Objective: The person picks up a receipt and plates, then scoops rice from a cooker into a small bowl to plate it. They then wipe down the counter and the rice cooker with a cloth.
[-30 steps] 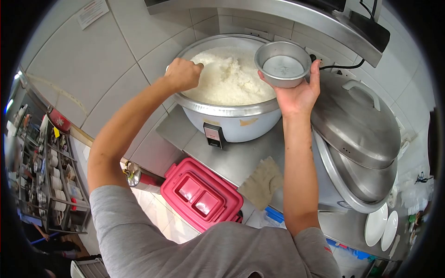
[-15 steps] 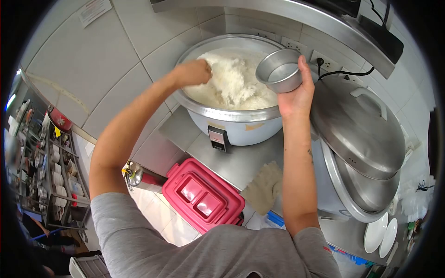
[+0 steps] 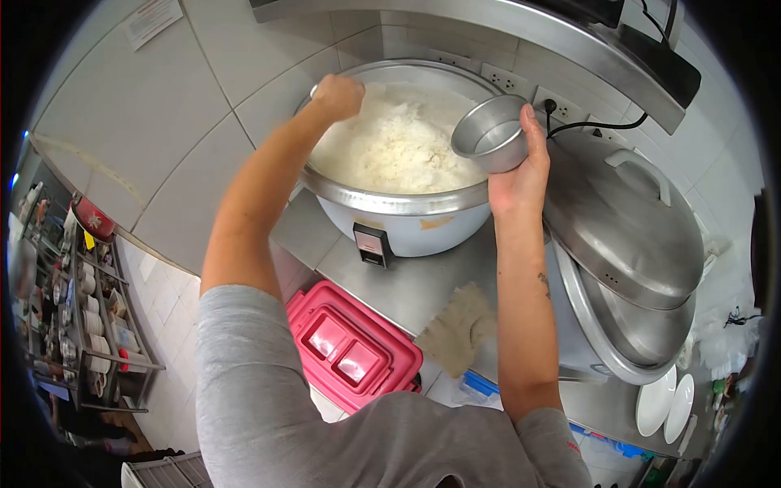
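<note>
A large rice cooker stands uncovered on the steel counter, with white cooked rice heaped in its pot. Over the pot's left side, my left hand is closed in a fist. A small silvery end, like a utensil handle, pokes out beside it; the rest is hidden. My right hand grips a round, grey metal bowl at the pot's right rim. The bowl is tilted toward the rice, and its visible inside shows bare metal.
Right of the cooker, a large domed metal lid rests on a second big pot. A tan cloth lies on the counter. Below sits a red lidded bin. A steel shelf overhangs the back; white plates lie lower right.
My left hand has moved up and slightly left, toward the pot's far-left rim. The heap of rice looks lower and more spread. My right hand still holds the bowl in nearly the same place.
</note>
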Demonstrator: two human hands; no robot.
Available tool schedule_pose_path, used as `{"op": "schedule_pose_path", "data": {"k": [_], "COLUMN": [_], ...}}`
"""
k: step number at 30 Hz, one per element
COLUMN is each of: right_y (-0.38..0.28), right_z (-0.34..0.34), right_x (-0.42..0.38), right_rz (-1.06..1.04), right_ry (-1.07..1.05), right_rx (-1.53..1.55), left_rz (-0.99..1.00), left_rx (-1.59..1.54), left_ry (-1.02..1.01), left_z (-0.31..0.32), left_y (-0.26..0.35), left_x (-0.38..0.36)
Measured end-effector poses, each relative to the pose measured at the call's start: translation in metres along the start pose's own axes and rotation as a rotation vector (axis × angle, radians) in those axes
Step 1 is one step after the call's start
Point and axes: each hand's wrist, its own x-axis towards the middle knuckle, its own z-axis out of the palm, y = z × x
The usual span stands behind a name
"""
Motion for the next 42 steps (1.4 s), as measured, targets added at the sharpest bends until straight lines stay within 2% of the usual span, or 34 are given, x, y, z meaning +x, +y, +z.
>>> {"op": "schedule_pose_path", "data": {"k": [3,7,11,15,18,20,23,24,26,30,33,37,40,42], "right_y": [-0.001,0.015,0.018,0.048,0.055,0.056,0.057,0.059,0.057,0.035,0.033,0.043,0.046,0.042], "right_z": [-0.006,-0.003,0.024,0.022,0.028,0.035,0.037,0.033,0.028,0.037,0.038,0.026,0.017,0.016], "right_x": [0.004,0.018,0.004,0.019,0.017,0.012,0.015,0.019,0.024,0.010,0.007,0.016,0.025,0.026], "right_rz": [0.020,0.084,0.227,0.235,0.220,0.201,0.231,0.246,0.269,0.419,0.458,0.533,0.564,0.560], "right_ry": [0.004,0.019,0.075,0.119,0.131,0.136,0.246,0.190,0.074,0.014,0.012,-0.012,-0.047,-0.046], "right_rx": [-0.054,-0.216,-0.591,-0.765,-0.836,-0.880,-0.598,-0.438,-0.116,0.027,0.057,0.149,0.221,0.255], "left_rz": [-0.004,-0.109,-0.143,-0.235,-0.250,-0.175,-0.084,-0.058,-0.089,-0.133,0.030,0.139,0.137,-0.013], "left_rx": [-0.094,-0.259,-0.376,-0.492,-0.470,-0.440,-0.391,-0.374,-0.261,-0.120,-0.096,-0.080,-0.157,-0.386], "left_ry": [-0.035,-0.080,-0.157,-0.190,-0.204,-0.198,-0.203,-0.203,-0.026,0.282,0.297,0.308,0.303,0.240], "left_z": [-0.013,-0.031,-0.040,-0.046,-0.081,-0.104,-0.133,-0.139,-0.131,-0.126,-0.122,-0.108,-0.117,-0.119], "left_y": [0.013,0.024,0.044,0.062,0.083,0.096,0.107,0.108,0.106,0.096,0.101,0.108,0.086,0.067], "left_x": [-0.033,-0.063,-0.074,-0.078,-0.090,-0.097,-0.104,-0.104,-0.102,-0.109,-0.123,-0.131,-0.129,-0.125]}}
